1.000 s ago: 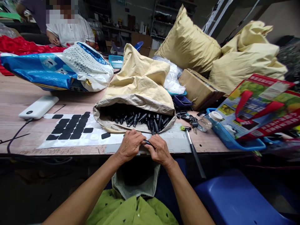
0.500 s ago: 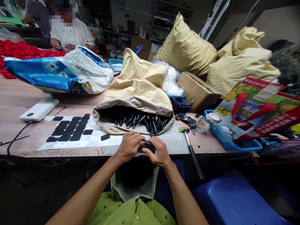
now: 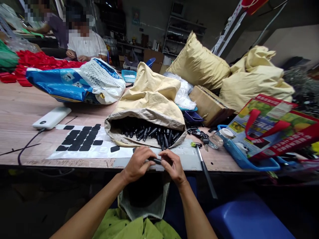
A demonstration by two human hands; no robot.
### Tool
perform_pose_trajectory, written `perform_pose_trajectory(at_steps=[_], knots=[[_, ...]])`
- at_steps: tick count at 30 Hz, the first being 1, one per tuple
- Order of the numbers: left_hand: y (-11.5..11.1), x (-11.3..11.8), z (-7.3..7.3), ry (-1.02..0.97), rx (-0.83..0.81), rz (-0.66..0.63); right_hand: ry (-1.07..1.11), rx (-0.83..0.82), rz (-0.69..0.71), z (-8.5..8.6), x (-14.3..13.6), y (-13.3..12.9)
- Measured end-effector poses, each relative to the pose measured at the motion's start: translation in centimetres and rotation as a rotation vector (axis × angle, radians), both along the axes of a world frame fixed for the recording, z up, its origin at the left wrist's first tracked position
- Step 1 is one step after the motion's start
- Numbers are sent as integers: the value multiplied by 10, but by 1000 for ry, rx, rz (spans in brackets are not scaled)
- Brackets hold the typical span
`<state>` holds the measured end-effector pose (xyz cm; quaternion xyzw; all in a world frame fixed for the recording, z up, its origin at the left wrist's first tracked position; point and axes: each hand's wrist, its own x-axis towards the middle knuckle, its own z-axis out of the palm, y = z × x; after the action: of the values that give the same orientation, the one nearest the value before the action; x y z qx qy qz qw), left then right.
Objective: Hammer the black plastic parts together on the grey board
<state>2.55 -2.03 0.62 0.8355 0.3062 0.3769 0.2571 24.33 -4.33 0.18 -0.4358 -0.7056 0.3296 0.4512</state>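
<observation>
My left hand [image 3: 139, 162] and my right hand [image 3: 174, 166] meet at the table's front edge. Between them lies a small black pen-like part [image 3: 156, 160], gripped from both ends by closed fingers. Its exact kind I cannot make out. Just beyond my hands, a beige sack [image 3: 152, 99] lies with its mouth facing me, and many similar black parts [image 3: 149, 133] fill the opening. Below my hands, another sack [image 3: 163, 199] hangs open at my lap, its inside dark. Left of my hands, a white sheet [image 3: 104, 153] carries rows of black rounded patches [image 3: 82, 139].
A hammer [image 3: 204, 169] juts over the front edge at right. Beyond it stand a clear jar [image 3: 216, 140] and a blue basket [image 3: 239, 157] with a shopping bag [image 3: 276, 127]. A white power bank [image 3: 52, 118] and a blue-white bag [image 3: 72, 81] lie left. Two people sit behind.
The view has tilted up and shifted slightly left. My fingers have changed their hold on the black part, and the fingertips of my right hand now pinch its end.
</observation>
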Motion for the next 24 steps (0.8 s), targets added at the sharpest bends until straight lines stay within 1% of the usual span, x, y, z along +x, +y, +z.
perform_pose_trajectory(at_steps=[2, 3, 4, 5, 6, 7, 9, 10, 11, 12, 13, 14, 15, 16, 17, 18, 20, 21, 23, 24], knots=[[-25, -4, -3, -10, -16, -119, 172, -41, -45, -5, 6, 0], [-38, -6, -9, 7, -46, -177, 250, -58, -73, -9, 8, 0], [-50, -8, -17, 45, -75, -222, 315, -74, -98, -12, 10, 1], [-62, -9, -28, 105, -119, -225, 360, -91, -114, -15, 11, 1], [-71, -9, -41, 177, -185, -189, 381, -107, -124, -18, 12, 2], [-79, -10, -55, 248, -263, -126, 380, -121, -128, -20, 13, 3], [-88, -9, -80, 407, -400, 3, 355, -136, -132, -21, 13, 4], [-90, -7, -87, 476, -443, 59, 343, -137, -136, -21, 12, 4], [-91, -6, -91, 523, -460, 87, 337, -135, -138, -20, 12, 3], [-90, -3, -89, 542, -452, 85, 332, -131, -140, -18, 11, 3], [-89, -1, -82, 529, -418, 59, 327, -127, -140, -16, 10, 2], [-85, 2, -72, 487, -365, 20, 319, -123, -140, -15, 10, 2], [-79, 4, -58, 429, -295, -19, 309, -120, -138, -13, 9, 1], [-69, 6, -43, 362, -221, -10, 297, -116, -138, -11, 8, 1], [-56, 8, -28, 292, -159, 33, 286, -113, -141, -9, 8, 1], [-39, 9, -14, 229, -103, 124, 278, -108, -143, -8, 7, 1], [2, 8, 8, 149, -31, 386, 270, -98, -147, -6, 6, 1], [23, 7, 15, 157, -14, 508, 271, -94, -149, -5, 6, 2], [62, 3, 21, 231, -28, 727, 276, -94, -154, -5, 6, 3], [76, 1, 22, 300, -54, 771, 275, -96, -159, -5, 7, 3]])
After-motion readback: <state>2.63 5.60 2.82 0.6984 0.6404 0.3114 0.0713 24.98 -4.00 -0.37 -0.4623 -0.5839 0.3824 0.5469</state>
